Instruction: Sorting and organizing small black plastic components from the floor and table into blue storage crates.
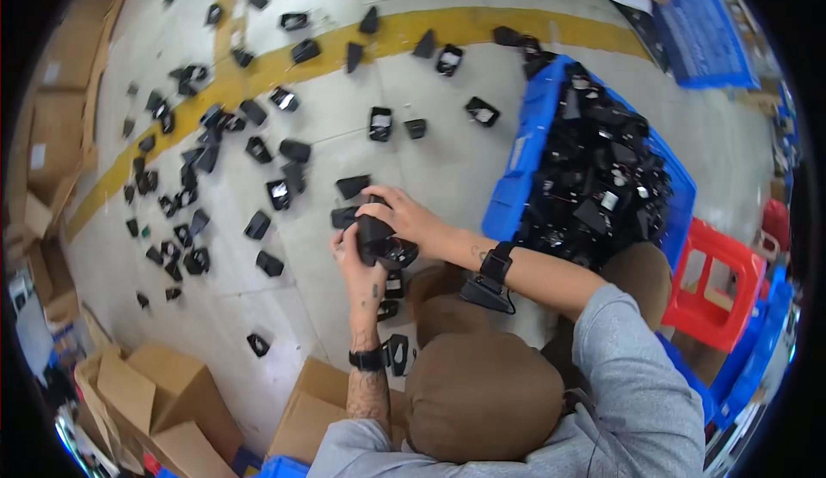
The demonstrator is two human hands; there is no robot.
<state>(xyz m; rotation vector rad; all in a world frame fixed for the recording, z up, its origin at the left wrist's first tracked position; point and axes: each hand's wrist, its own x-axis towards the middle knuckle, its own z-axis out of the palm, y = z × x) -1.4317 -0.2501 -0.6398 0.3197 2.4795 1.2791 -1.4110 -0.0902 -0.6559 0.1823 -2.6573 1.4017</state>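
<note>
My left hand (pixel 350 256) is closed around the lower left side of a black plastic housing (pixel 376 232). From above and the right, my right hand (pixel 403 213) grips the same cluster, its fingers curled over the top. A second dark, glossy piece (pixel 397 252) sits against the housing under my right hand; whether the two are joined I cannot tell. Just beyond my fingers, a black wedge-shaped piece (pixel 352 187) lies on the floor. To the right stands a blue crate (pixel 516 161) heaped with similar black parts (pixel 602 168).
Many loose black housings (pixel 294 151) are scattered over the pale floor, left and ahead, across a yellow line (pixel 465 20). Open cardboard boxes (pixel 176 392) stand at the lower left, more cardboard (pixel 64 125) along the left. A red stool (pixel 718 284) is at the right.
</note>
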